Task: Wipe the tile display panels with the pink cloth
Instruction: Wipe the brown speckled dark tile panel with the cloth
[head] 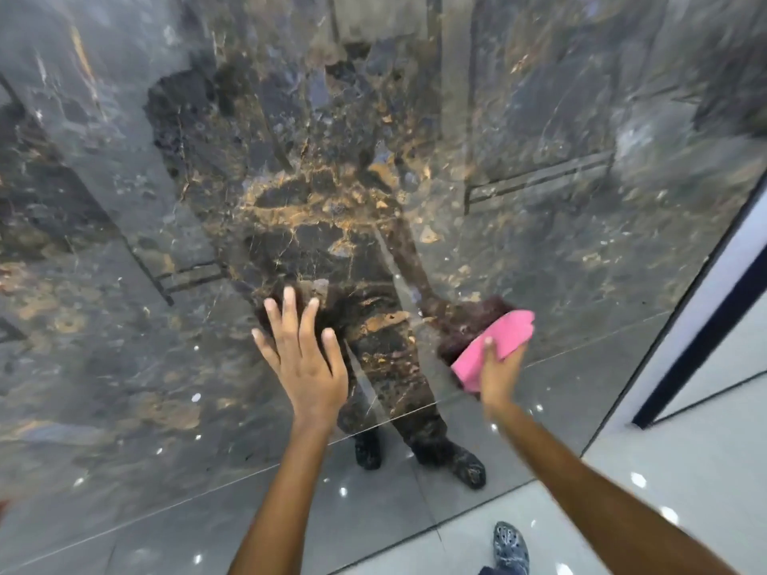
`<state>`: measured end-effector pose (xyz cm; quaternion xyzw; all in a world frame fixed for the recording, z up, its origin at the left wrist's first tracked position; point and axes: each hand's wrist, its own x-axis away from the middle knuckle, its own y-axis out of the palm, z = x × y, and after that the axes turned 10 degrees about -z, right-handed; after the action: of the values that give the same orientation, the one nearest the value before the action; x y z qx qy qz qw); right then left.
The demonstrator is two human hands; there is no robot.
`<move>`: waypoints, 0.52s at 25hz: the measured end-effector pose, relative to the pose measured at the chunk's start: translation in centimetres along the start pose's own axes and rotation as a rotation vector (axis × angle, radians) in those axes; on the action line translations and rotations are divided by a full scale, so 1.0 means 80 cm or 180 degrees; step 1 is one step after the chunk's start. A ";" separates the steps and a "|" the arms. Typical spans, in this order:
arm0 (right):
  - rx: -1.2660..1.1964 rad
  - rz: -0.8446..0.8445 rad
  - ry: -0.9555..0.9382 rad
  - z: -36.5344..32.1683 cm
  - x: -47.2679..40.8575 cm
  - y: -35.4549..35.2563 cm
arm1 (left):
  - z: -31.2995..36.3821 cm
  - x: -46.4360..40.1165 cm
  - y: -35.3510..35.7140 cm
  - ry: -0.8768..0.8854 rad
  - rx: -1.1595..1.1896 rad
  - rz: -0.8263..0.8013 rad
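Note:
A glossy dark marble tile panel [207,180] with gold veins fills most of the head view and mirrors me. My left hand [303,359] lies flat against it with fingers spread and straight. To the right, my right hand [500,367] presses the pink cloth [498,342] against the panel, thumb over the cloth. The cloth's reflection shows as a dark red patch just above it.
The panel's right edge meets a white wall strip with a dark frame [705,325]. Grey polished floor tiles [685,471] lie at the lower right. My foot in a grey perforated clog [510,547] stands near the panel's base.

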<state>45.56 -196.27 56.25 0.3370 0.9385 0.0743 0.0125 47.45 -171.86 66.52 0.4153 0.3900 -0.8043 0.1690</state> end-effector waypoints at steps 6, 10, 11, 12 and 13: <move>-0.0833 0.0855 0.0511 -0.023 -0.065 -0.032 | -0.021 -0.013 0.030 0.0389 -0.0930 0.0192; -0.0978 0.0338 0.0940 0.053 0.075 0.092 | -0.034 -0.011 0.049 0.0578 -0.1070 0.0505; -0.0652 0.0282 0.0873 0.074 0.066 0.078 | -0.036 -0.011 0.050 0.0638 -0.1101 0.0549; -0.0151 0.0400 0.0834 0.078 0.043 0.049 | -0.037 -0.010 0.050 0.0673 -0.1112 0.0570; 0.0111 0.0698 0.0788 0.072 0.001 0.004 | -0.037 -0.011 0.051 0.0685 -0.1128 0.0582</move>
<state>46.13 -195.25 50.60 0.4259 0.8916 0.0999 -0.1172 51.98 -172.20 64.18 0.4962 0.5017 -0.6556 0.2689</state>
